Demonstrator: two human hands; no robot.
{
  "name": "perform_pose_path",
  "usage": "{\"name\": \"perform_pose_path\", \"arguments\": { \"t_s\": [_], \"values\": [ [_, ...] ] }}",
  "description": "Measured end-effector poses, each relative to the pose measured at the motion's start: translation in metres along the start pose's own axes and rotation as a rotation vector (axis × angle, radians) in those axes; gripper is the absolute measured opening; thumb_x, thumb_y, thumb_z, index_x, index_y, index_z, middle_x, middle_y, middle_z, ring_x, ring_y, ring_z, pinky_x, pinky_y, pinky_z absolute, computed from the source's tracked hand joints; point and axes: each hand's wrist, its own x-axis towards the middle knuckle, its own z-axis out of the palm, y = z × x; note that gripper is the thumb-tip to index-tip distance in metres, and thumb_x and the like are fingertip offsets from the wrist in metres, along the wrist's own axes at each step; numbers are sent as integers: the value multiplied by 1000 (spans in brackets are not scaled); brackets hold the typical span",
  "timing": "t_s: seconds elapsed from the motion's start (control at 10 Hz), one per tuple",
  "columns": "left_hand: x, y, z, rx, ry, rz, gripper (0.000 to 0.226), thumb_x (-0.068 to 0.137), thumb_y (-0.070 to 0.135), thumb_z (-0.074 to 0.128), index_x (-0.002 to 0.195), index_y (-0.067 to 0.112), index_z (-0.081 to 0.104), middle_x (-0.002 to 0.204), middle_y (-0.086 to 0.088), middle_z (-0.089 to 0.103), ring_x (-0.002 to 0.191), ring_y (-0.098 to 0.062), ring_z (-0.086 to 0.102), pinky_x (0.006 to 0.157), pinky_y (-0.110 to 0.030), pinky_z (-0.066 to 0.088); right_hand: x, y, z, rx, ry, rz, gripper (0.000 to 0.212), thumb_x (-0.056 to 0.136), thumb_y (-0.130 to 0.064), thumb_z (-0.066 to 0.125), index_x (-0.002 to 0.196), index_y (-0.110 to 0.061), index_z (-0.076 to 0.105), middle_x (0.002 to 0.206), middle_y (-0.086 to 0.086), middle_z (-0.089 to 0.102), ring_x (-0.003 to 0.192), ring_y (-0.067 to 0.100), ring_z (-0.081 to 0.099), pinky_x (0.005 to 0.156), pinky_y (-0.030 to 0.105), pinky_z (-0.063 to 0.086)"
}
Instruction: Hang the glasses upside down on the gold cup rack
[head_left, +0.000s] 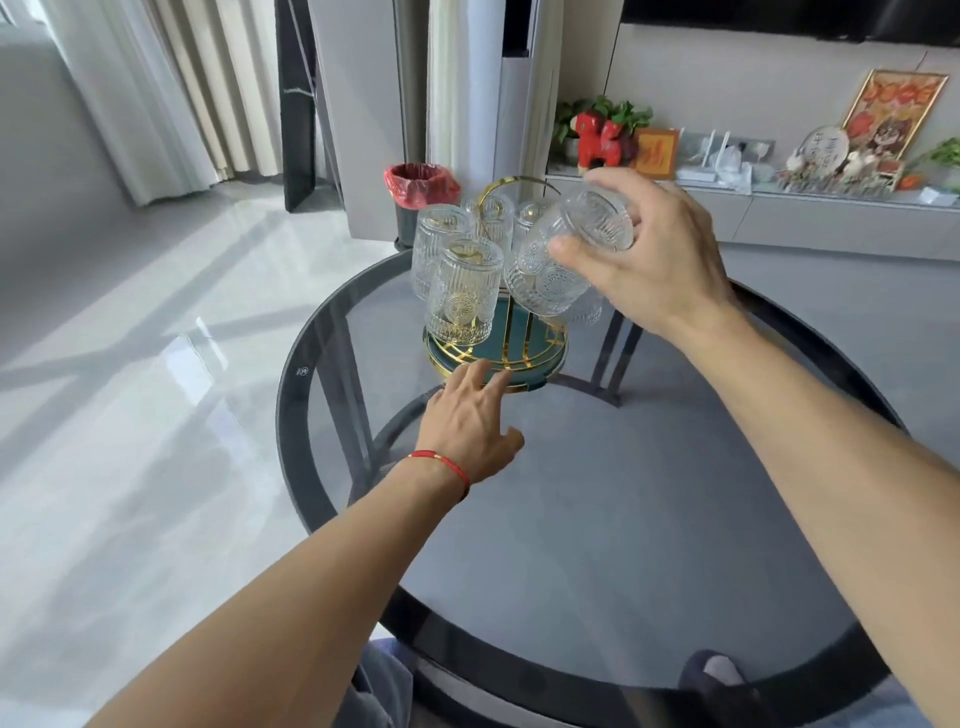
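Ribbed clear drinking glass (563, 260) is gripped by our right hand (644, 260), fingers wrapped round its base, tilted mouth-down over the near right side of the gold wire cup rack with round teal base (496, 358). Other matching ribbed glasses (462, 293) hang upside down on the rack's left and far sides. Our left hand (470, 421), fingers spread, touches the rack's near base rim on the round dark glass table (571, 519).

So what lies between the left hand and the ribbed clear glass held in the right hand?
In the head view, the gold cup rack's green round base with gold rails lies between the left hand and the tilted ribbed glass gripped by the right hand.
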Motion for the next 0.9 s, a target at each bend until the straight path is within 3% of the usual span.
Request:
{"name": "perform_pose_path", "arguments": {
  "t_s": [0.2,0.4,0.7,0.8,0.9],
  "values": [
    [-2,7,-1,41,-15,-8,65,83,29,67,143,15,47,147,-11,43,139,-29,36,110,-48,45,18,-8,26,-130,-123,43,75,76,-65,71,144,-37,58,132,10,58,125,34,59,100,40,49],
    [-3,7,-5,23,-22,-17,55,84,25,65,136,10,52,141,-9,45,134,-28,40,104,-45,48,14,-1,52,-197,-184,48,73,81,-61,68,147,-33,58,130,14,58,126,36,58,100,39,47],
    [-2,10,-2,17,-14,-32,42,84,22,64,121,5,59,131,-10,48,124,-28,44,94,-45,52,-2,6,72,-233,-169,71,66,96,-59,58,152,-25,52,130,20,54,125,41,56,104,43,46],
    [-4,10,-5,7,-35,-36,42,83,20,64,122,5,59,140,-10,46,129,-29,45,89,-43,53,-9,2,73,-269,-155,57,67,99,-57,55,154,-20,46,127,18,47,118,40,57,99,42,48],
    [-5,11,-9,-29,9,-39,37,86,18,62,122,8,62,140,-9,52,124,-30,52,81,-38,51,-25,10,68,-222,-94,105,68,101,-53,53,155,-14,40,135,18,48,123,39,55,99,43,48]
  ]
}}
